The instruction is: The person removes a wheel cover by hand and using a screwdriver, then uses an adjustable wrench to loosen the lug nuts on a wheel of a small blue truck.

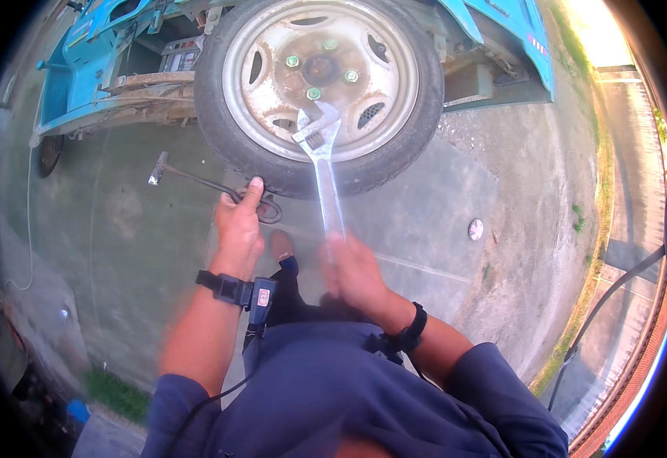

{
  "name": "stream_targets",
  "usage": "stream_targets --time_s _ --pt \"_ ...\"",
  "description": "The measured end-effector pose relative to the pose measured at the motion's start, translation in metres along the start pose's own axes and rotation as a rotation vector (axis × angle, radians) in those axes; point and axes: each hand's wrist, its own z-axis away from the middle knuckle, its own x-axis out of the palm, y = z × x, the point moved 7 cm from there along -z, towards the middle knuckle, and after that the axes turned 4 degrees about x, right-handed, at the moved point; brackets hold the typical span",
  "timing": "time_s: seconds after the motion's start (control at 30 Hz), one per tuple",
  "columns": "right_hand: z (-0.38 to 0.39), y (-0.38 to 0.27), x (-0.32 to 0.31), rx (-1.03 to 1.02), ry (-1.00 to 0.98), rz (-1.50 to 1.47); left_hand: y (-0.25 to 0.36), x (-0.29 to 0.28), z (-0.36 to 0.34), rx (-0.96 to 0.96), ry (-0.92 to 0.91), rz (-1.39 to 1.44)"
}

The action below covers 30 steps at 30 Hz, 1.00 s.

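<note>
My left hand (240, 229) is closed around the thin metal handle of a hammer (196, 179). The hammer's head points left, and its looped handle end sticks out right of my thumb. In my right hand (355, 273), somewhat blurred, is a large silver adjustable wrench (326, 183), held by its lower end. The wrench's jaws point up in front of a wheel (253, 114) with a rusty whitish rim and black tyre. Just above the jaws is the lowest green-marked nut (314, 94); whether they touch cannot be told. Several such nuts surround the hub (320, 70).
Blue vehicle bodywork (93, 57) with exposed frame parts lies on both sides of the wheel. Below is a concrete floor (402, 221), with a small round object (475, 229) on it to the right. My shoe (281, 246) shows between my arms. A dark hose or cable (616, 305) runs at far right.
</note>
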Motion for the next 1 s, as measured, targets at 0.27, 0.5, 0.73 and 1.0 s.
stream_targets --time_s 0.27,0.5,0.73,1.0 --pt "0.002 0.005 0.008 0.032 0.047 -0.138 0.004 -0.007 -0.004 0.029 -0.014 0.061" --pt "-0.005 0.003 -0.014 -0.010 0.062 -0.050 0.005 -0.007 -0.003 0.043 0.047 -0.003" --pt "-0.003 0.002 -0.009 -0.044 0.006 0.077 0.005 -0.004 0.000 0.049 0.020 -0.025" --pt "0.005 -0.004 -0.007 0.075 -0.005 -0.062 0.006 -0.001 0.006 0.060 0.043 0.009"
